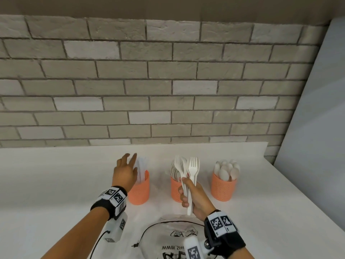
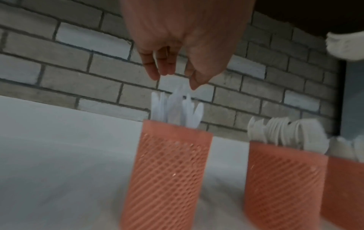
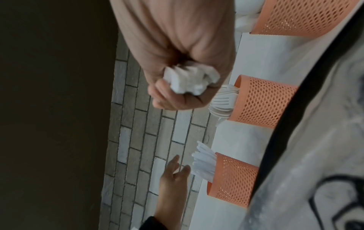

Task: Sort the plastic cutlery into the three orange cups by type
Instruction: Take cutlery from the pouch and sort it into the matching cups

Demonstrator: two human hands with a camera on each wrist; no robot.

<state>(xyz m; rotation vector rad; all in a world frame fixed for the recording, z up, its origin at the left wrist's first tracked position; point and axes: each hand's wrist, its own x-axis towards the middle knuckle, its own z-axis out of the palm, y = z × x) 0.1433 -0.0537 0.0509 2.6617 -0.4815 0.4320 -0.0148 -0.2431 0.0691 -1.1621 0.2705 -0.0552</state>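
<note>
Above the middle cup (image 1: 178, 188), right hand (image 1: 194, 198) fingers gripping forks (image 1: 190, 176) upright, tines up, left hand (image 1: 124, 172) fingers spread.

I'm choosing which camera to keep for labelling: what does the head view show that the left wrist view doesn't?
Only the head view shows the right hand gripping a bundle of forks, the spoon heads in the right cup, and a printed bag on the counter. Only the left wrist view shows the left hand's fingertips just above the knives, holding nothing. Both show the three orange cups and the brick wall.
</note>
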